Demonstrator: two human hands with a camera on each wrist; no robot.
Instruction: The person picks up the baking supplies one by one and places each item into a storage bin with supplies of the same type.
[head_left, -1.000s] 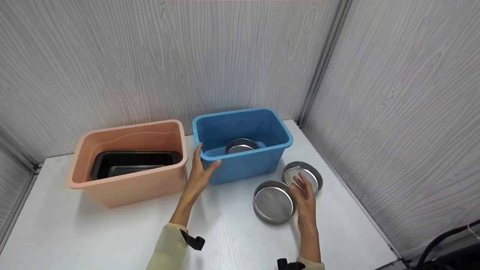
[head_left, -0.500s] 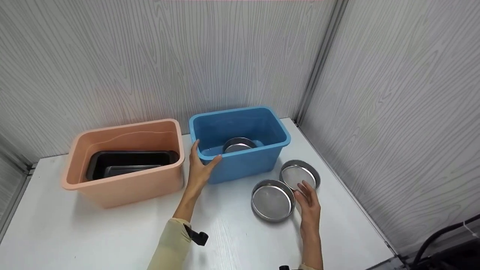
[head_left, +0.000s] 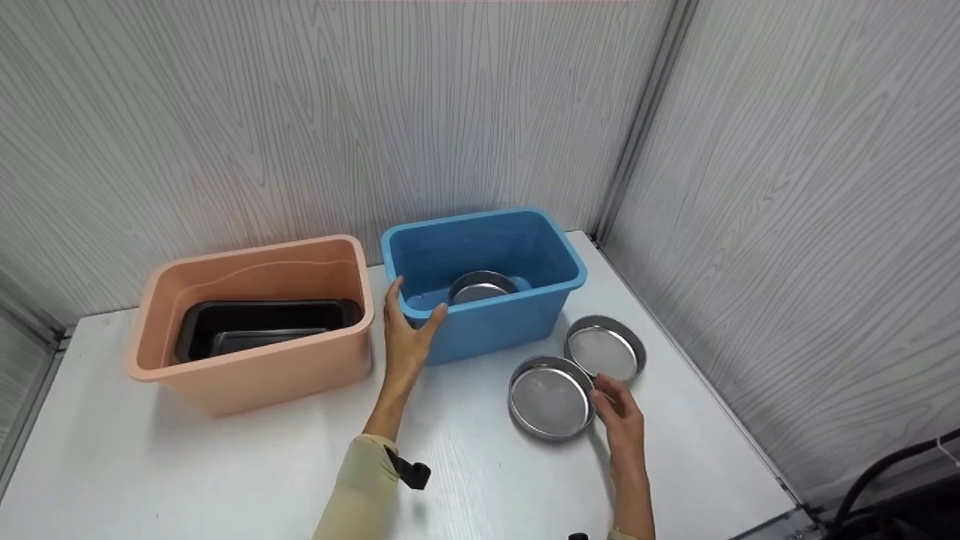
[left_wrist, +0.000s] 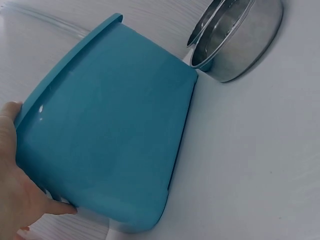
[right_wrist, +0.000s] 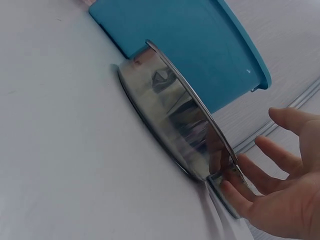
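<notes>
My left hand point(head_left: 405, 345) spreads its fingers around the front left corner of a blue plastic bin point(head_left: 495, 322), the thumb against its front near the rim. One round metal sieve point(head_left: 480, 289) lies inside the bin. Two more rest on the table: a near sieve point(head_left: 549, 401) and a far sieve point(head_left: 606, 349), rims close together. My right hand point(head_left: 624, 420) is at the near sieve's right side, with thumb and fingers apart. In the right wrist view the fingers point(right_wrist: 260, 175) are spread close to the sieve's rim and overlap the far sieve.
Left of the blue bin stands a peach bin point(head_left: 255, 375) holding a black rectangular baking pan point(head_left: 262, 326). Grey wood-grain panels point(head_left: 300, 127) enclose the white table point(head_left: 262, 472) at the back and sides. A black cable point(head_left: 877, 472) runs past the right edge.
My right hand has drawn back from over the far sieve to the near sieve's right side. The left hand stays at the blue bin's corner; the sieves keep their places.
</notes>
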